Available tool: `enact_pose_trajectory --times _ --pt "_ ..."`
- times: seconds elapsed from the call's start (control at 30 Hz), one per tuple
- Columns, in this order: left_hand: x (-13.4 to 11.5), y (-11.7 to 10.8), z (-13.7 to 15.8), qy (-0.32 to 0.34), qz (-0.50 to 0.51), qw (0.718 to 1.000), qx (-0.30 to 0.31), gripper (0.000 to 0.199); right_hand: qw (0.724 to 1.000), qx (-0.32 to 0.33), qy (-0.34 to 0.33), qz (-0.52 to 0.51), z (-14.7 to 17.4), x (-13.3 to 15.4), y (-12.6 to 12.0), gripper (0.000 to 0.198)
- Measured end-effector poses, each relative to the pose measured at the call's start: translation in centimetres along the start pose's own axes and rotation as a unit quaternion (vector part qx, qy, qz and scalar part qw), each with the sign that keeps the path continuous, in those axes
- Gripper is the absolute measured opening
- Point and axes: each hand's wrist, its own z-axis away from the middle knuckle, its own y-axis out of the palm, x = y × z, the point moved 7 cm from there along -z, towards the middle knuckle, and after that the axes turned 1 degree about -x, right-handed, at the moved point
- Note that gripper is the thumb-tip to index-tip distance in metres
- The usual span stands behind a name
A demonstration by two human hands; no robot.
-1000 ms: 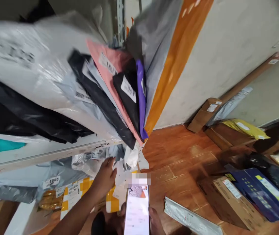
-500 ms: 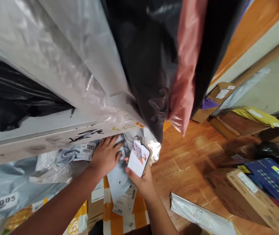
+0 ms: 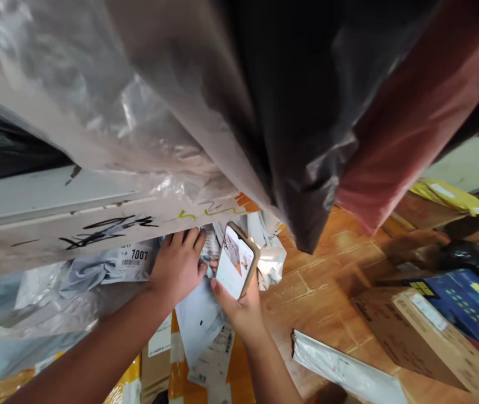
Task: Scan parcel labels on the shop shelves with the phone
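Note:
My right hand [image 3: 242, 306] grips a smartphone [image 3: 234, 264] with a tan case, its lit screen tilted up toward me. On the screen is a camera-like picture of a parcel. My left hand [image 3: 179, 266] lies on a grey plastic mailer [image 3: 199, 308], its fingers stretched forward below the shelf edge and the thumb apart. A printed label [image 3: 211, 244] shows partly between the left hand and the phone. Left of that hand is another grey parcel with a label reading 1007 [image 3: 134, 259]. The left fingertips are close under the shelf board and partly hard to see.
Large black [image 3: 302, 140], red [image 3: 411, 123] and clear plastic-wrapped parcels overhang the white shelf board [image 3: 109, 224]. A long white packet [image 3: 344, 367] lies on the wood-look floor [image 3: 315, 280]. To the right stand a cardboard box [image 3: 416, 336], a blue box [image 3: 466, 303] and a yellow mailer [image 3: 445, 193].
My view has moved closer to the overhanging parcels, which now fill more of the top. The left fingers have drawn closer together, and the phone has shifted slightly left, nearer the label.

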Motion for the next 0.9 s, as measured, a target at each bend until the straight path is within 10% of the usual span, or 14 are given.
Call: enact_pose_trajectory --times 0.5,0.77,0.9 --pt "-0.30 -0.03 -0.61 -0.006 -0.007 1.000 0.012 0.033 1.000 -0.008 0.001 0.019 0.38 0.35 -0.89 0.032" --pt "-0.38 -0.30 -0.39 -0.005 -0.024 1.000 -0.019 0.032 1.000 0.022 -0.008 -0.012 0.28 0.96 -0.40 0.070" --pt "-0.31 -0.25 -0.35 -0.006 -0.022 0.999 -0.022 0.031 1.000 0.014 -0.001 -0.005 0.55 0.85 -0.66 0.037"
